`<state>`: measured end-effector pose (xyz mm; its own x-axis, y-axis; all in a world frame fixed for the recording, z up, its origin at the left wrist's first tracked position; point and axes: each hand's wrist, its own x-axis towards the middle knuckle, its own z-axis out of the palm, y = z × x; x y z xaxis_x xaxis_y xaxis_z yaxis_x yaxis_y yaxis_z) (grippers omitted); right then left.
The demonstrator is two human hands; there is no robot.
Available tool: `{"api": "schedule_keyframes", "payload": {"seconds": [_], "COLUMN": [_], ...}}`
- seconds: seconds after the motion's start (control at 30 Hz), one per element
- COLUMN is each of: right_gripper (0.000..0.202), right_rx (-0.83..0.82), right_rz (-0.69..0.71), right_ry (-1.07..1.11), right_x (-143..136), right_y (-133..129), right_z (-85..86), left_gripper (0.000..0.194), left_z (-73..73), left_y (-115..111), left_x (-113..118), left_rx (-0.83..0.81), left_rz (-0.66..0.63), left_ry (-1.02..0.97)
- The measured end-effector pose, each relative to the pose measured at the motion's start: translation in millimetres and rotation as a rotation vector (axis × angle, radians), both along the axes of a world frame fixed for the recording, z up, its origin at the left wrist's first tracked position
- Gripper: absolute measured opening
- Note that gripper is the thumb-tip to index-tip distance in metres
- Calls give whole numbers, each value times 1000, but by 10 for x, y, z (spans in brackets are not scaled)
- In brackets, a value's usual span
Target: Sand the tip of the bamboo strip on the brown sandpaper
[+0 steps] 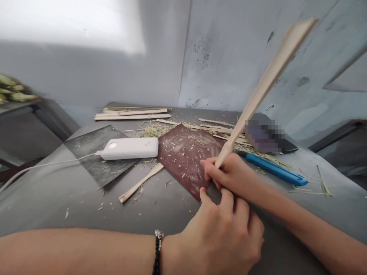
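Observation:
A long pale bamboo strip (258, 95) slants up to the right, its lower end in my right hand (229, 172). That hand is closed round it above the lower right side of a dark red sheet of sandpaper (186, 152). My left hand (226, 233), with a dark beaded bracelet at the wrist, lies just in front. Its fingers are bent, with the thumb apart from the index finger and its tip by the sandpaper's near edge. Pale dust and shavings cover the sandpaper. Nearby on the table lies a shorter bamboo piece (140, 183), one end by the red sheet.
A white power bank (130, 148) with a cable sits on a dark grey sheet (91, 160). Behind are bamboo strips (132, 114) and shavings (155, 129). To the right lie a blue utility knife (276, 170) and a phone (288, 145). A wall (160, 76) stands behind the table.

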<state>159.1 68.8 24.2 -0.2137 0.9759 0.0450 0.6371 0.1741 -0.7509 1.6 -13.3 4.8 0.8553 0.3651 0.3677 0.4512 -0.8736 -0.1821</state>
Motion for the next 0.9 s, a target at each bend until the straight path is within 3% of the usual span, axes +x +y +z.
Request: {"api": "schedule_keyframes", "payload": {"seconds": [0.13,0.27,0.4,0.53,0.67,0.73,0.9], "right_gripper": [52,51,52,51,53,52,55], "right_rx": [59,13,63,56,110,136,16], "right_rz": [-89,-8,-103,-15,-84,-54,-67], "right_ry": [-6,-14,-34,-37,-76,-91,-17], "right_x": [17,28,42,47,72,79,91], "right_y": [5,19,35,16,16,21,59], "right_z": [-9,-6,-11,-22,-32,-39,-47], "left_gripper": [40,39,39,38,38,39,39], "left_z": [12,9,5,0,-6,-10,4], "left_y": [1,8,20,21,5,4,21], "left_x": [-6,-2,-1,1,-3,-7,-9], "left_rx": [0,9,16,23,26,32,11], "left_rz": [5,1,0,-1,6,5,2], "left_ry": [19,4,17,-4,3,-3,7]}}
